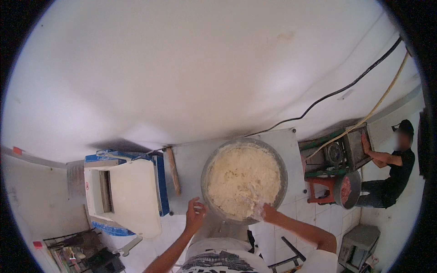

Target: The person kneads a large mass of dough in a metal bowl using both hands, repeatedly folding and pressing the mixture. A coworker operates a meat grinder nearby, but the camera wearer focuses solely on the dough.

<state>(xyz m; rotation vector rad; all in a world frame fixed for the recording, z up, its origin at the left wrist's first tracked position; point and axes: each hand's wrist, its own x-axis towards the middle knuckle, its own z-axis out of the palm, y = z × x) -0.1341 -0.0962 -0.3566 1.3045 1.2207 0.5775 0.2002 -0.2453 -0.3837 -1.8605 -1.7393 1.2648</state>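
A large round metal bowl (205, 168) stands on a grey metal table, filled with pale, crumbly dough (241, 173). My right hand (264, 212) reaches over the bowl's near right rim into the dough. Its fingers are pale with dough and smeared, so their grip cannot be made out. Beside the bowl's near left rim, my left hand (196, 210) hangs with its fingers loosely bent and apart, holding nothing.
A wooden rolling pin (173, 170) lies left of the bowl. Further left is a blue and white machine (125, 191). At the right, a person (391, 168) works at another machine (337, 150), near a bowl of reddish stuff (347, 190) on a red stool (320, 190).
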